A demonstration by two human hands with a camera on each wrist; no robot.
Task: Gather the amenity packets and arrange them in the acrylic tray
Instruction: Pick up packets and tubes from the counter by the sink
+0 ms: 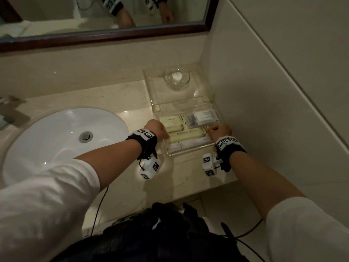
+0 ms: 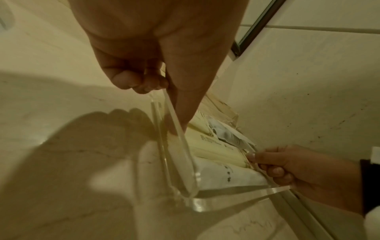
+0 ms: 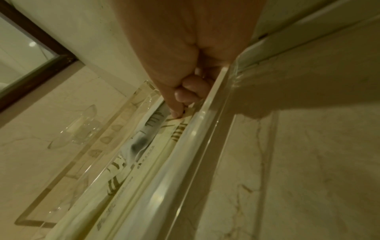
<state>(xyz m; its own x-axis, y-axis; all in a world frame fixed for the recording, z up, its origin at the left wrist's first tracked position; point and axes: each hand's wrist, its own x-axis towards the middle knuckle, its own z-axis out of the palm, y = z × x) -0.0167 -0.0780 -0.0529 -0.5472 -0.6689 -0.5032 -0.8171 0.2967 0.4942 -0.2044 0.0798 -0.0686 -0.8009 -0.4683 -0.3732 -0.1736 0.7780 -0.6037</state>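
Note:
The clear acrylic tray (image 1: pixel 188 151) stands on the marble counter in the right corner. Its near compartment holds several amenity packets lying flat: cream ones (image 1: pixel 186 133), a white one (image 1: pixel 188 143), a clear pouch with a dark item (image 1: pixel 191 120) and a white box (image 1: pixel 205 116). My left hand (image 1: pixel 166 135) pinches the tray's left wall (image 2: pixel 179 146), thumb inside and fingers curled outside. My right hand (image 1: pixel 210 133) grips the right wall (image 3: pixel 195 146), and its thumb (image 3: pixel 176 112) touches a striped packet (image 3: pixel 179 129).
A glass bowl (image 1: pixel 176 77) with a small white item sits in the tray's far compartment. The white sink basin (image 1: pixel 56 138) lies to the left, a faucet (image 1: pixel 9 112) beyond it. The tiled wall (image 1: pixel 264 91) runs close along the tray's right side. A mirror (image 1: pixel 94 16) hangs behind.

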